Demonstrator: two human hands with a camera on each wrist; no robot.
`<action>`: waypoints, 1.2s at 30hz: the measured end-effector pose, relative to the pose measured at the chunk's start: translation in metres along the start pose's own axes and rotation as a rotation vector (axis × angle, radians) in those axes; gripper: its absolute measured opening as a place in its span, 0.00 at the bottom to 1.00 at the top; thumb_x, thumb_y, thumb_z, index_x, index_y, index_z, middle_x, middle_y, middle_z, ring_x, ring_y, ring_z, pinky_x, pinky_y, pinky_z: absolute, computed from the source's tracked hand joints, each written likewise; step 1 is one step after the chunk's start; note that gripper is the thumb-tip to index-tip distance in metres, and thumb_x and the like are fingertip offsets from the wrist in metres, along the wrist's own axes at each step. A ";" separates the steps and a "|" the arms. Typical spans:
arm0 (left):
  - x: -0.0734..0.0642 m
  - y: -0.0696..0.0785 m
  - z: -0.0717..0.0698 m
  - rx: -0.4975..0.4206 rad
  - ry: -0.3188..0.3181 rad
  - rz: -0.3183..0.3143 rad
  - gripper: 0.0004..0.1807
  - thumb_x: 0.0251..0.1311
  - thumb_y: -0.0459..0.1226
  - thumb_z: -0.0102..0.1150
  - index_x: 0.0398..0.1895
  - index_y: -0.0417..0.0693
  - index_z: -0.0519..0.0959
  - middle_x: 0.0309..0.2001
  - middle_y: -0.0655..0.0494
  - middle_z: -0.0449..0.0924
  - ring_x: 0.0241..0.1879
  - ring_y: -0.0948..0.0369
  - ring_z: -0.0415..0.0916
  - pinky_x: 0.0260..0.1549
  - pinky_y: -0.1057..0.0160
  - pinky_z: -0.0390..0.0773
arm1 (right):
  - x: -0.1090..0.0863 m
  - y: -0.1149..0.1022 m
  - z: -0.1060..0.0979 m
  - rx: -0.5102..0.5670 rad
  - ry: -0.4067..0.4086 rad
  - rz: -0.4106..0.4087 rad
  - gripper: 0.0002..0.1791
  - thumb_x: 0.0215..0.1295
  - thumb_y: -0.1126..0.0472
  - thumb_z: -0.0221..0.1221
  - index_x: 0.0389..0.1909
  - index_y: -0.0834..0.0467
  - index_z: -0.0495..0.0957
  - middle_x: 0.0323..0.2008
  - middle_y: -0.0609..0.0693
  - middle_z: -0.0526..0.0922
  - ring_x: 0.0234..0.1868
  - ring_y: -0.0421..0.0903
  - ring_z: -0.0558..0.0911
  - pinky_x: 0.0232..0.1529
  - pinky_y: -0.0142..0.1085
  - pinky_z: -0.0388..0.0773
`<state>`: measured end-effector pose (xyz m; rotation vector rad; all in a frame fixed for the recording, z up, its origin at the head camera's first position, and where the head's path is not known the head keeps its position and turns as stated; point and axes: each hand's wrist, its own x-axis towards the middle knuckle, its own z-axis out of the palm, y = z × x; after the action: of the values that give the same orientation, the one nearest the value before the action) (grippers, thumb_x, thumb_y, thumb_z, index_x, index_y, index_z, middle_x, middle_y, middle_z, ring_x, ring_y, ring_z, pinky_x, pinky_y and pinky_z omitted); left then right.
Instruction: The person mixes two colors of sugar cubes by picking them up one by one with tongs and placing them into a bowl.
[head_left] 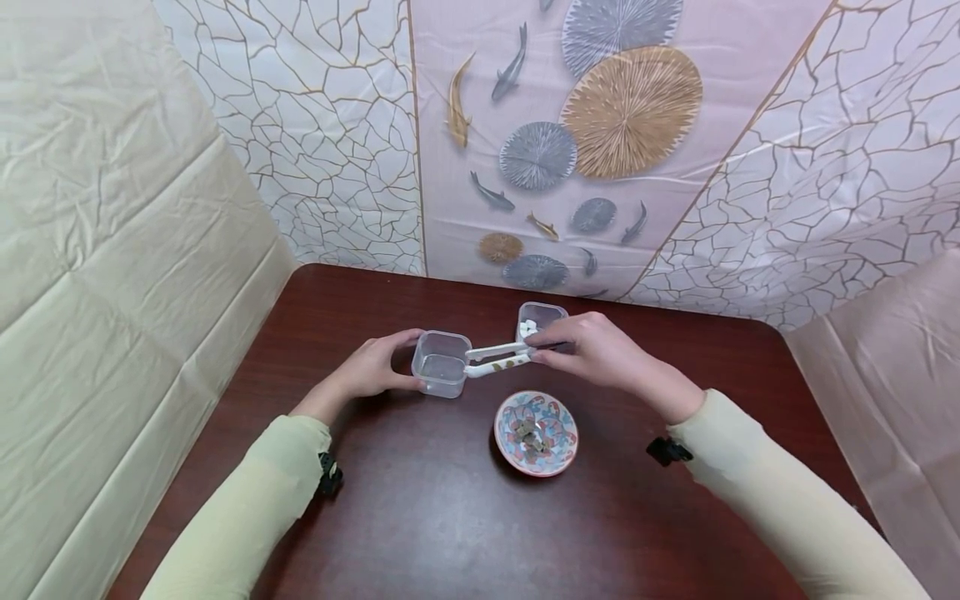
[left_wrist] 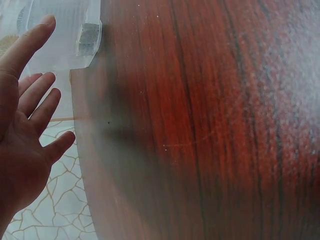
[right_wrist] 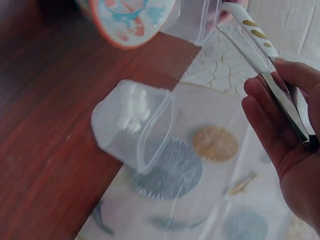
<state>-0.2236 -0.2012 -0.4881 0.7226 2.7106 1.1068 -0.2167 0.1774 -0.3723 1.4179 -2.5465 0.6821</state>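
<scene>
My left hand (head_left: 371, 367) holds a clear plastic container (head_left: 446, 387), thumb on its near side and fingers at the far side. A small grey-green piece (left_wrist: 89, 40) shows through that container's wall in the left wrist view. My right hand (head_left: 596, 354) grips metal tongs with white ends (right_wrist: 255, 37) that carry gold leaf marks. The tong ends stand slightly parted at the right rim of the held container, with nothing seen between them. Behind my right hand is a second clear container (right_wrist: 112, 115) with white pieces (head_left: 528, 327) inside.
A patterned bowl (head_left: 506, 454) with several grey-brown pieces (head_left: 529, 435) stands on the dark red-brown table (head_left: 420, 517), in front of the containers. Patterned cloth (head_left: 345, 167) hangs along the table's back edge, and beige cloth (head_left: 112, 317) at the sides.
</scene>
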 end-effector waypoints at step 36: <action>0.001 0.001 0.001 -0.010 -0.010 -0.011 0.46 0.53 0.45 0.84 0.75 0.48 0.74 0.67 0.48 0.82 0.70 0.53 0.77 0.71 0.45 0.71 | 0.092 0.001 0.074 -0.168 -0.253 -0.029 0.08 0.70 0.64 0.69 0.47 0.58 0.91 0.45 0.51 0.92 0.44 0.46 0.90 0.47 0.44 0.86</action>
<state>-0.2238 -0.1997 -0.4879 0.7091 2.6951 1.1103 -0.2608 0.0738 -0.4073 1.5672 -2.6864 0.2911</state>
